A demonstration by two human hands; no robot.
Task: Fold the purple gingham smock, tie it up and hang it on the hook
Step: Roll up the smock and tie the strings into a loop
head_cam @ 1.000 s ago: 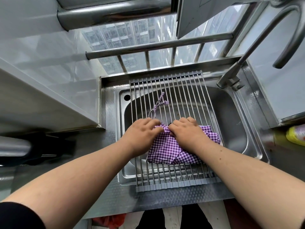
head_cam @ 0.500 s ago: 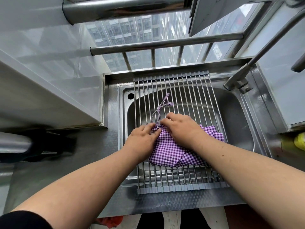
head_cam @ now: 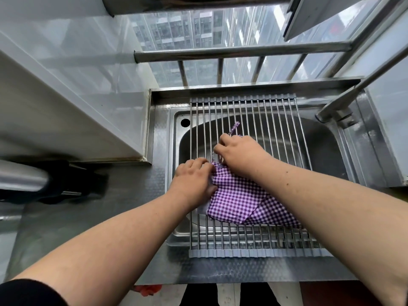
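Bright, even daylight from the window (head_cam: 220, 29) ahead. Soft glare across the glossy white wall panel (head_cam: 88, 62) at left and pale sheen on the steel sink (head_cam: 174, 173) rim. Only faint, diffuse shadows under the forearms. Strong wide-angle bending of the window bars (head_cam: 242, 50) and the faucet (head_cam: 335, 111) toward the edges. Smeared, out-of-focus dark shape at far left (head_cam: 55, 182). Centre fairly sharp, gingham checks clearly resolved.

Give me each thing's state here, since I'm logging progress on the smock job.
Purple gingham smock: folded into a bundle, lying on the rack, not yet hung.
Tie strings: loose, gripped, not visibly knotted.
Left hand: holds the bundle's edge.
Right hand: grips the strings.
Drying rack: unrolled across the sink.
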